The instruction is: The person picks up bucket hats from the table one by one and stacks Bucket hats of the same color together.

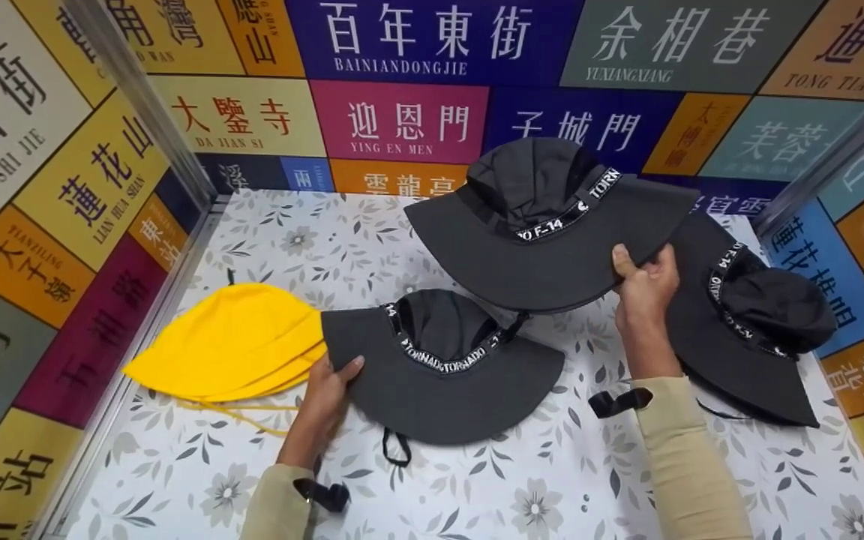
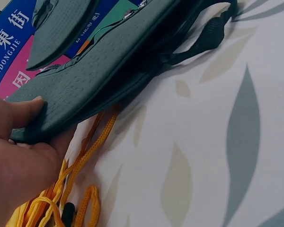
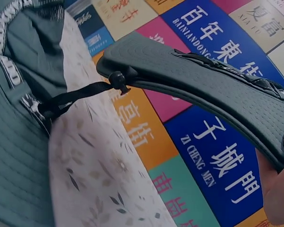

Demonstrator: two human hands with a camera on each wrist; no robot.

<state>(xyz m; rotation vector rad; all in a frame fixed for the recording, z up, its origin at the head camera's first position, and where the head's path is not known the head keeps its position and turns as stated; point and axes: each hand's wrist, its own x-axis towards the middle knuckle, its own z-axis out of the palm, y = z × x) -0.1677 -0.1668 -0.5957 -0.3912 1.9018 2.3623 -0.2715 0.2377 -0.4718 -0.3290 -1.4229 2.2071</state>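
Note:
My left hand (image 1: 327,390) pinches the left brim edge of a dark grey bucket hat (image 1: 439,405); its band bears white "TORNADO" lettering and a black cord loop hangs below. The left wrist view shows thumb and fingers on either side of this brim (image 2: 90,90). Farther back and higher, my right hand (image 1: 646,289) grips the front brim of a second dark grey hat (image 1: 507,259), held up and tilted. In the right wrist view, a black cord (image 3: 80,92) with a toggle hangs at this hat's brim (image 3: 189,82).
Yellow hats (image 1: 229,337) lie stacked at the left, their yellow cords (image 2: 92,151) beside my left hand. A third dark grey hat (image 1: 747,352) lies at the right, partly behind my right hand. Sign-printed panels (image 1: 402,120) enclose the leaf-patterned table (image 1: 477,495) at back and sides.

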